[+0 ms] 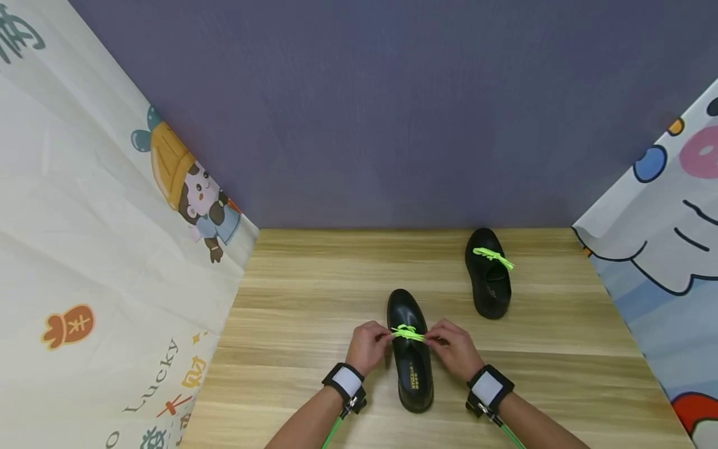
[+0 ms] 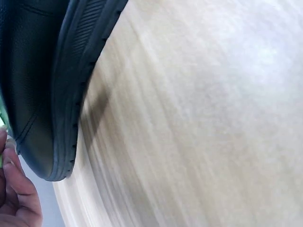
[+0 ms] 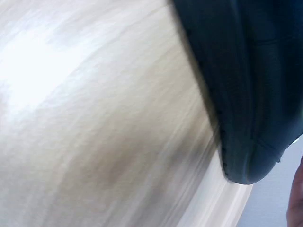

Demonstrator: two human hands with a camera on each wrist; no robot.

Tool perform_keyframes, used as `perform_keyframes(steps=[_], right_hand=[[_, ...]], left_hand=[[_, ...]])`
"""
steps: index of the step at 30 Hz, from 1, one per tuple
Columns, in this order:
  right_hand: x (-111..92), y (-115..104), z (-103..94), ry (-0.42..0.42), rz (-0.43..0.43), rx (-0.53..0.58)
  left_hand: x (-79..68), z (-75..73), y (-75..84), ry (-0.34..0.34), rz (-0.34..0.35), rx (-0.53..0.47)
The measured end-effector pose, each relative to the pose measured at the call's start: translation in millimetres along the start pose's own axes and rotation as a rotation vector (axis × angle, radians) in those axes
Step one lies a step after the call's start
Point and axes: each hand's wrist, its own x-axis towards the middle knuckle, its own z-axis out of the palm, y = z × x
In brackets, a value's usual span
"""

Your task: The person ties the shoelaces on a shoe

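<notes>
A black leather shoe [image 1: 405, 305] stands on the wood-grain tabletop with its toe pointing away. Bright green shoelaces [image 1: 408, 333] lie across its top in loops. My left hand [image 1: 367, 346] pinches the green lace at the shoe's left side between thumb and finger. On the opposite side, my right hand [image 1: 453, 350] pinches the lace too, so it runs across the shoe between both hands. The left wrist view shows the shoe's side [image 2: 33, 85] with curled fingers [image 2: 21, 184] at the lower left. In the right wrist view the shoe [image 3: 246, 104] hides most of the lace.
A second black shoe [image 1: 478, 277] with its green lace [image 1: 493, 256] tied in a bow sits further back on the right. Behind the wood-grain tabletop [image 1: 314, 268] rises a grey-blue panel [image 1: 364, 125]. Printed cloths hang at the left [image 1: 112, 249] and right [image 1: 667, 249].
</notes>
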Motion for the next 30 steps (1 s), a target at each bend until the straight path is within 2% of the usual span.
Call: perform_keyframes(steps=[8, 13, 18, 22, 26, 30], right_hand=[[-2, 5, -0.9, -0.01, -0.129, 0.001], [3, 3, -3.6, -0.061, -0.064, -0.009], [9, 1, -4.1, -0.105, 0.035, -0.004], [11, 1, -2.5, -0.145, 0.05, 0.006], [9, 2, -0.8, -0.183, 0.052, -0.003], [6, 1, -0.5, -0.207, 0.075, -0.011]], left_hand=[[-1.8, -2.7, -0.4, 0.001, 0.038, 0.029], [-1.6, -3.1, -0.3, -0.023, 0.037, -0.024], [6.0, -3.1, 2.3, -0.051, -0.049, -0.051], [15.8, -3.2, 6.9, -0.154, -0.112, -0.03], [22.2, -5.3, 12.2, -0.254, -0.061, 0.049], [25.2, -6.4, 15.6, -0.294, 0.028, 0.173]])
